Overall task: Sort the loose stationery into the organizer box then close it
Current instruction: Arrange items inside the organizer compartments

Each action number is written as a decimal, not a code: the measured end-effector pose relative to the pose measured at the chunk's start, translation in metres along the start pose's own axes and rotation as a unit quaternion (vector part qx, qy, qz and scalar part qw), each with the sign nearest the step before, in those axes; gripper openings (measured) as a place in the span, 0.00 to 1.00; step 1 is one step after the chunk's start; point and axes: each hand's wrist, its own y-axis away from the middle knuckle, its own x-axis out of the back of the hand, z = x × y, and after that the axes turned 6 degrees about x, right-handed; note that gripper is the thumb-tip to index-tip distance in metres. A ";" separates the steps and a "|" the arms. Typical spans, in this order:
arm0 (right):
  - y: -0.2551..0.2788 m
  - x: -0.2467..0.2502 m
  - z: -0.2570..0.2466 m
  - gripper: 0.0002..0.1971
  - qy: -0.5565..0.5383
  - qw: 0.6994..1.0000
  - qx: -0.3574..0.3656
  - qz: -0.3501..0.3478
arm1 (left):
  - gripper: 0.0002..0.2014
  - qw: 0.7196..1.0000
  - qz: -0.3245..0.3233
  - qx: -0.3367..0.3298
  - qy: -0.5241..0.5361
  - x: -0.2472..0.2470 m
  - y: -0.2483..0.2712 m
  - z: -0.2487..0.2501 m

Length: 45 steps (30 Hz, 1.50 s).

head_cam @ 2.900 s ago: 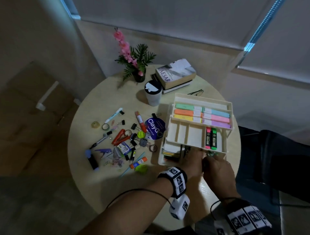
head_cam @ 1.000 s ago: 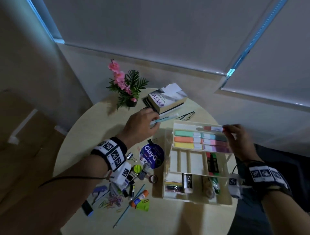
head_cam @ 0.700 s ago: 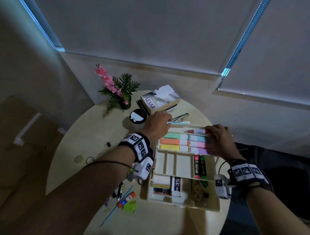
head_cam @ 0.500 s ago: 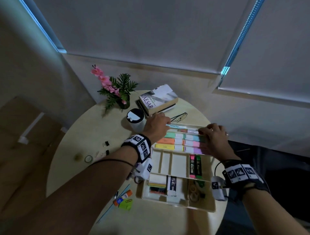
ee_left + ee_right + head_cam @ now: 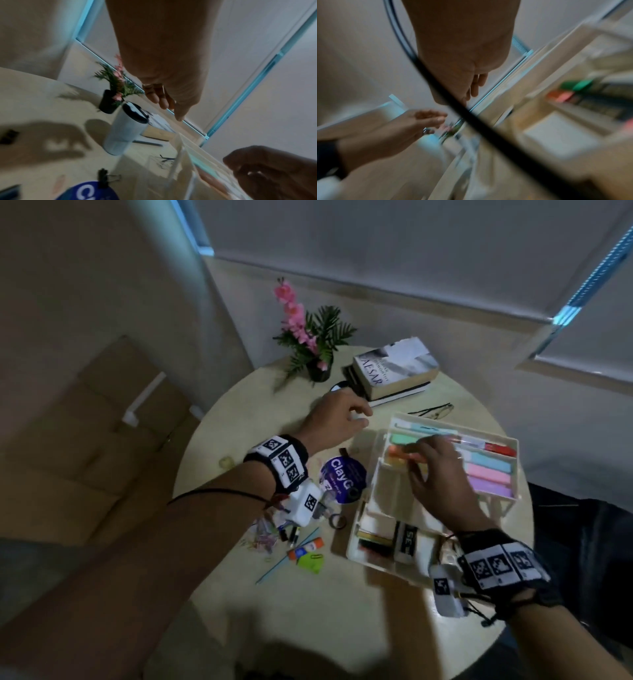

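Two hands work over an open organizer box point(image 5: 445, 501) on a round tabletop point(image 5: 342, 611).

The right hand point(image 5: 436, 474) hovers above the box's upper tray, fingers loosely spread and gripping nothing, beside pastel highlighters point(image 5: 486, 474) lying in rows. The left hand point(image 5: 337, 419) hangs empty, fingers relaxed, over a white tumbler point(image 5: 125, 129) left of the box. Loose stationery point(image 5: 294, 539) lies scattered near a blue ClayGo pack point(image 5: 342, 481); a book point(image 5: 394, 371) and potted flowers point(image 5: 308, 337) stand behind.
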 end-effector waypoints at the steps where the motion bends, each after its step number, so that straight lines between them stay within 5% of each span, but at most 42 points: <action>1: -0.002 -0.014 -0.021 0.12 -0.014 0.999 0.021 -0.039 | 0.06 1.000 -0.007 0.002 0.003 0.012 0.013 -0.013; 5: -0.003 -0.085 -0.086 0.11 -0.015 0.969 0.025 -0.245 | 0.04 0.997 -0.060 0.053 -0.017 0.053 0.073 -0.077; 8: 0.009 -0.150 -0.105 0.19 0.068 0.919 0.068 -0.383 | 0.02 0.988 -0.101 0.110 -0.050 0.063 0.124 -0.125; 11: 0.020 -0.179 -0.127 0.15 0.114 0.879 0.106 -0.452 | 0.07 0.968 -0.193 0.127 -0.103 0.053 0.181 -0.159; 18: 0.056 -0.208 -0.140 0.11 0.133 0.919 0.127 -0.348 | 0.23 0.908 -0.350 0.060 -0.222 0.006 0.264 -0.187; 21: 0.060 -0.208 -0.141 0.16 0.138 0.927 0.123 -0.326 | 0.23 0.914 -0.330 0.040 -0.233 -0.005 0.267 -0.172; 28: 0.057 -0.195 -0.138 0.09 0.113 0.938 0.142 -0.295 | 0.07 0.939 -0.291 0.098 -0.156 -0.020 0.262 -0.146; 34: 0.040 -0.140 -0.139 0.18 -0.004 0.983 0.020 -0.185 | 0.12 0.934 -0.307 0.089 -0.156 -0.002 0.252 -0.140; 40: 0.017 -0.040 -0.084 0.20 0.040 0.997 -0.061 -0.031 | 0.18 0.968 -0.213 0.035 -0.131 0.055 0.204 -0.109; 45: 0.011 0.036 -0.007 0.15 0.084 0.989 -0.116 0.045 | 0.11 0.981 -0.087 -0.066 -0.159 0.069 0.125 -0.043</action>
